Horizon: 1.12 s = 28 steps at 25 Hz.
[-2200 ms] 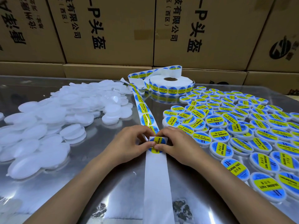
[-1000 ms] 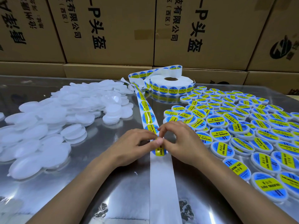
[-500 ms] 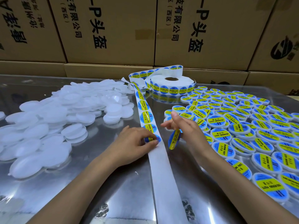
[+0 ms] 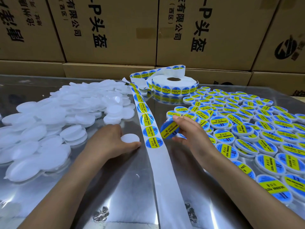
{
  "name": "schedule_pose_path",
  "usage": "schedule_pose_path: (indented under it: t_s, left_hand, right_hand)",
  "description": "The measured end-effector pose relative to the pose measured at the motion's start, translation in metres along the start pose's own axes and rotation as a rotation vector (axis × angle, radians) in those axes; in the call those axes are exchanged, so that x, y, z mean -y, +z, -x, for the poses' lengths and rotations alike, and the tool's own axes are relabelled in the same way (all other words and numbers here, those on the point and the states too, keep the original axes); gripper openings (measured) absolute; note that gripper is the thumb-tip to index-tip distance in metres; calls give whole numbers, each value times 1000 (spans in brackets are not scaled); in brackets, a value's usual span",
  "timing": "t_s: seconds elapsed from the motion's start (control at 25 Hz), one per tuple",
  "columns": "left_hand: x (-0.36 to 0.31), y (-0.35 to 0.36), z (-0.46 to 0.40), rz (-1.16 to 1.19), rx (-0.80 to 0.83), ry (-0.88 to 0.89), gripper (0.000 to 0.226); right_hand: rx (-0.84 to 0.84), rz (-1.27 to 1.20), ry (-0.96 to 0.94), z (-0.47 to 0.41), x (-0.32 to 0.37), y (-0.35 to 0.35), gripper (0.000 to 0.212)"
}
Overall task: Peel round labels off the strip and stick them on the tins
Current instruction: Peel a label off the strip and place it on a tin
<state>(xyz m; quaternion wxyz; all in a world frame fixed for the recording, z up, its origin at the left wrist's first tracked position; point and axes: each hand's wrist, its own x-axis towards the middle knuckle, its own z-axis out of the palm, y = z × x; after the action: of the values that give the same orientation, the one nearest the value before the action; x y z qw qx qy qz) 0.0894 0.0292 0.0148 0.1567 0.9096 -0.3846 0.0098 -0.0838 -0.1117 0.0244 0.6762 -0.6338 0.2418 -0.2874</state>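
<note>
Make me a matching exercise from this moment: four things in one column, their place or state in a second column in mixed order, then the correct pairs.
Things
1. peeled label
2. bare white tin
3. label roll
4. labelled tins

Places or states
A. lying flat at the far side of the table, near the boxes
B. pinched in the right hand, off the strip
C. spread over the table's right side
D. under the left hand's grip, just left of the strip

Pairs: 1-B, 2-D, 3-A, 4-C
</note>
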Motion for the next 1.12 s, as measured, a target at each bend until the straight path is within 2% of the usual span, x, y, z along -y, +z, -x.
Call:
schedule_pose_path:
  t_s: [0.08,0.28,0.44,0.56,0.76,0.96,1.12]
  left_hand:
    - [-4,2,1,61,-94,87,51]
    - [-25,4,9,401,-306,438,53]
    - [-36,7,16,422,-379,584,52]
    - [-39,7,18,410,-405,627,50]
    - [-42,6,20,418,-414,662,51]
    - [-43,3,23,392,-399,662,55]
    - [-44,2,24,402,-394,656,57]
  right_hand:
    - [26,-40,22,-1,-2,-2,11]
    - [92,-113,57,-1,-4,-5,14]
    - [154,-115,82,1,-5,-4,19]
    - [179,-123,102,0,-7,-4,27]
    - [186,-125,104,3,-6,-2,24]
    - [142,-83,113,3,-6,-1,30]
    - [113,-72,109,5,-5,1,15]
